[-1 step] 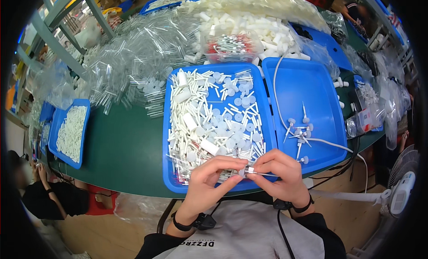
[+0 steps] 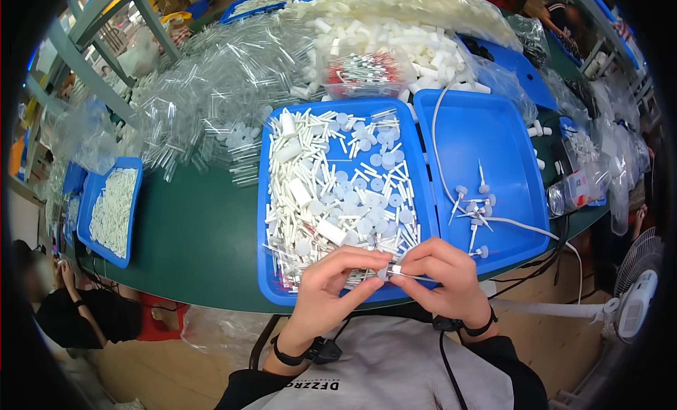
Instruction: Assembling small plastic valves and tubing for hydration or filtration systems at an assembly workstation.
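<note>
My left hand (image 2: 330, 286) and my right hand (image 2: 446, 279) meet above the near edge of a blue tray (image 2: 266, 219). Between my left fingertips is a small translucent disc (image 2: 383, 274). My right thumb and fingers pinch a thin rod with a white sleeve (image 2: 396, 269), its far end passing under the fingers. The two parts touch or nearly touch; the fingers hide the joint. Under my hands, the tray is full of short white tubes (image 2: 282, 181), translucent discs (image 2: 376, 160) and several thicker white cylinders (image 2: 331, 232).
A second blue tray (image 2: 486, 142) at right holds a few disc-tipped rods (image 2: 482, 212) and a grey cable (image 2: 522, 225). Behind are a clear box of red-and-white pins (image 2: 367, 73), clear tubes (image 2: 218, 71) and white cylinders (image 2: 416, 47). Another tray of tubes (image 2: 113, 205) stands left; a fan (image 2: 635, 304) right.
</note>
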{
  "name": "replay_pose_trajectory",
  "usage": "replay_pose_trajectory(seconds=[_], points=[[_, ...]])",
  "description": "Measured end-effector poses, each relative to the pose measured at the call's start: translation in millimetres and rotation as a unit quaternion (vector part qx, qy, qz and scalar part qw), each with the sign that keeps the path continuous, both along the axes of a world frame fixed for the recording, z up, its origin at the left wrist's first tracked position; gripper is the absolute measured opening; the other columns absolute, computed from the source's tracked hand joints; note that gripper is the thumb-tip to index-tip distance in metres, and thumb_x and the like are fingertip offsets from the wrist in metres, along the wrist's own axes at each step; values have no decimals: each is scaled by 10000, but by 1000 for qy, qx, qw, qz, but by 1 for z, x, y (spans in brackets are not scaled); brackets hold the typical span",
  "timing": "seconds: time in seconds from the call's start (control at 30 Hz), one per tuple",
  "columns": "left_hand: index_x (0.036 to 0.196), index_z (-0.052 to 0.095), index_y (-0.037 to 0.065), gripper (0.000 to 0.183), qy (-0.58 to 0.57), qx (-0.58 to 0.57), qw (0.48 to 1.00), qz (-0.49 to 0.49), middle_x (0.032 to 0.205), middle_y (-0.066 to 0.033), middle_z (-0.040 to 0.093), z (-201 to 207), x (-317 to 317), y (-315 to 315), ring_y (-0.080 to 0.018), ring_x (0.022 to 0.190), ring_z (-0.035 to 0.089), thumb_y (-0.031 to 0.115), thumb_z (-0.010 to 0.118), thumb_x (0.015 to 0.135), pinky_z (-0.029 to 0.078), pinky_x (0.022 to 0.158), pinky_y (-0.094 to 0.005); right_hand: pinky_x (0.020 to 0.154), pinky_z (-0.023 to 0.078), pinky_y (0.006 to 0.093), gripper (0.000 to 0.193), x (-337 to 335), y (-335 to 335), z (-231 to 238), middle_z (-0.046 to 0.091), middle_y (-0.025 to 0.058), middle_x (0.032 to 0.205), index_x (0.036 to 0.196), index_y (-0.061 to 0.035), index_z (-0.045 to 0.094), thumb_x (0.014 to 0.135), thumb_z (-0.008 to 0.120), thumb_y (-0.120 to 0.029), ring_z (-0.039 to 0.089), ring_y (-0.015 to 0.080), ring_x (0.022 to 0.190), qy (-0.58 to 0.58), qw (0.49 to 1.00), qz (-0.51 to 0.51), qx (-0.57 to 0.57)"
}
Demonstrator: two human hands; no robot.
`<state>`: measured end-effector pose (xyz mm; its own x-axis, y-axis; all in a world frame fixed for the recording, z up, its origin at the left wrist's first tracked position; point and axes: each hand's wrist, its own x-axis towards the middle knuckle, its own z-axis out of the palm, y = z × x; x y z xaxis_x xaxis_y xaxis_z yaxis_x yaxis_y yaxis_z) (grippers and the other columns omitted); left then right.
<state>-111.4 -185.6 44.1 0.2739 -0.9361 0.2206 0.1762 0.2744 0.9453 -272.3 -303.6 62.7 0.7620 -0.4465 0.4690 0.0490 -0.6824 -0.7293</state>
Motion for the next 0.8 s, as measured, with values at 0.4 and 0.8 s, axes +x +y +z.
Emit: replay_pose_trajectory(seconds=[0.4, 0.8], points=[[945, 688, -13, 181, -130, 18, 991, 8, 987, -119, 699, 0, 0, 2, -227, 961, 666, -53, 709, 769, 472, 1002, -428, 481, 415, 291, 127, -12, 8, 3, 583, 53, 664, 883, -1, 648, 810, 718, -78, 572, 190, 544, 84, 996, 22, -5], [995, 689, 17, 206, -283, 2, 959, -17, 1044, -102, 669, 3, -5, 11, -220, 877, 676, 2, 698, 789, 383, 1068, -515, 474, 401, 204, 242, -23, 8, 4, 611, 21, 637, 911, 22, 653, 985, 529, -172, 545, 59, 502, 197, 798, 98, 561]])
